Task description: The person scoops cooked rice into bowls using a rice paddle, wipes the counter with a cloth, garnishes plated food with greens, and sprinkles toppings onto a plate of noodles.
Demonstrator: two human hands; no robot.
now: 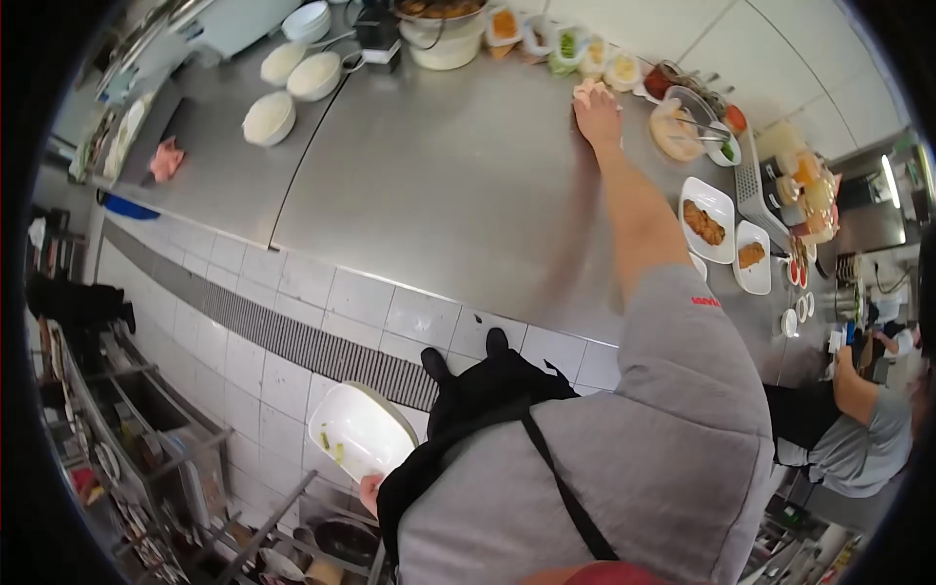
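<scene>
My left hand [370, 494], low at my side, grips the edge of a white oval dish [385, 429]. A few bits of green food [338, 452] lie inside it, and the dish hangs tilted over the floor. My right arm reaches far across the steel counter [439, 195]. At its end, my right hand [597, 119] presses a pale pink cloth [588, 90] onto the surface near the wall. Close by on the right stands a clear bowl of orange-pink food [673, 135] with tongs resting in it.
Bowls of white rice [269, 119] stand at the upper left near another pink cloth [167, 159]. White dishes with fried pieces [706, 222] sit on the right, beside a basket of sauce bottles [795, 190]. A co-worker [858, 439] stands farther right. A drain grate [263, 317] crosses the floor.
</scene>
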